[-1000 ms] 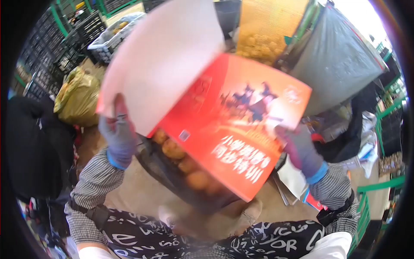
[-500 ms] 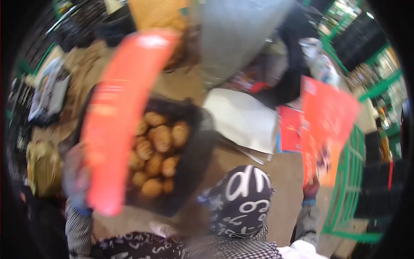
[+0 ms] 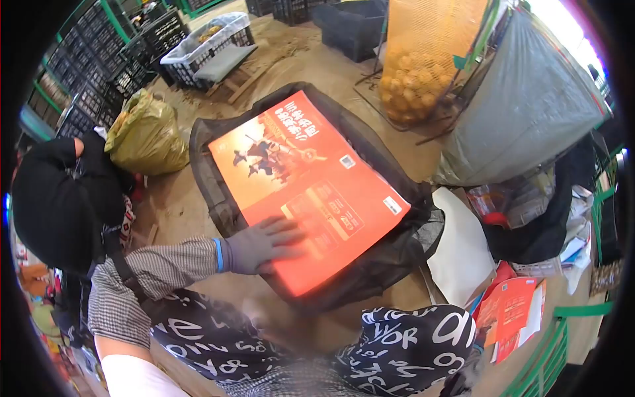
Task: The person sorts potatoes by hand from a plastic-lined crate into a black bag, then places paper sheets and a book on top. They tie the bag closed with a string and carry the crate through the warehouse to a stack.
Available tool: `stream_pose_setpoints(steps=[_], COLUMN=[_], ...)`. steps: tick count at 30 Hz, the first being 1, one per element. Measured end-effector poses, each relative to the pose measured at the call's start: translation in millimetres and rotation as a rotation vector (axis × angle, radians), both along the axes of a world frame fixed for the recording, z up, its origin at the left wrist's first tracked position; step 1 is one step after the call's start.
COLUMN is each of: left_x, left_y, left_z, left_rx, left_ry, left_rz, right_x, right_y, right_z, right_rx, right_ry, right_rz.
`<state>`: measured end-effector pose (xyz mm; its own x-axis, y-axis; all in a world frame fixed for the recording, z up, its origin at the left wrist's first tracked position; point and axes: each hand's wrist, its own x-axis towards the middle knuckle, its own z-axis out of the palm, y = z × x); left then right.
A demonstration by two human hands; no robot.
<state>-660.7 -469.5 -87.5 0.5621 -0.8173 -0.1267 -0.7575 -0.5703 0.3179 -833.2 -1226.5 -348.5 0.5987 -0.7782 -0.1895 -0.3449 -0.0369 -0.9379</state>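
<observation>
My left hand (image 3: 261, 246), in a grey glove with a blue cuff, rests flat with fingers spread on the lower left edge of a red-orange printed cover sheet (image 3: 324, 175). The sheet lies over a black mesh-lined container (image 3: 370, 278), hiding its contents. At the lower right, my right hand (image 3: 471, 367) shows only as a dim grey shape beside my patterned knee, below a stack of similar red-orange sheets (image 3: 509, 308). Its fingers cannot be made out.
White sheet (image 3: 461, 248) lies right of the container. Behind stand an orange mesh sack of round produce (image 3: 413, 79) and a large grey bag (image 3: 522, 106). A yellow-green sack (image 3: 147, 135), a lined crate (image 3: 208, 43) and a person in black (image 3: 56, 205) are on the left.
The view has turned. The red sheet that was upright by my left hand now lies flat over the container, covering the round brown produce. My right hand, earlier holding up a red-orange sheet, is lower.
</observation>
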Motion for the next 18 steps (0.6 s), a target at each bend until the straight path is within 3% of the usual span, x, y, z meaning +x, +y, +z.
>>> stream_pose_setpoints(steps=[2,4,7,9,11,13,15,17,18], left_x=[4.6,22.2,44.2,55.1,64.3,73.7,76.5,74.6,79.6], left_y=[-3.0,-4.2,-21.8,-52.5,-75.7,-85.6,-69.7,-43.3,-38.3], left_z=[15.6,39.1,55.8,32.9,26.6,48.5,61.1,68.1,78.0], left_rx=[0.099,0.109,-0.243,-0.197,-0.033,0.268,0.231,0.086,-0.078], left_ry=[0.128,0.287,0.325,0.462,0.52,0.509,0.558,0.677,0.755], left_rz=[0.109,0.146,0.303,0.241,0.054,-0.244,-0.195,-0.136,-0.101], right_x=[33.3,81.0,172.3,218.4,262.5,264.1,275.4,288.8,291.4], right_y=[33.9,82.0,208.0,241.8,283.7,342.7,333.4,306.3,299.9], right_z=[24.2,77.4,223.5,255.1,268.1,321.2,293.0,281.7,279.2], right_rx=[-0.169,-0.179,0.185,-0.017,0.243,-0.392,-0.622,-0.175,-0.122], right_ry=[-0.038,-0.208,-0.343,-0.408,-0.208,0.125,-0.14,-0.027,-0.197], right_rz=[0.295,0.539,0.585,1.038,1.053,1.218,1.202,1.175,1.079])
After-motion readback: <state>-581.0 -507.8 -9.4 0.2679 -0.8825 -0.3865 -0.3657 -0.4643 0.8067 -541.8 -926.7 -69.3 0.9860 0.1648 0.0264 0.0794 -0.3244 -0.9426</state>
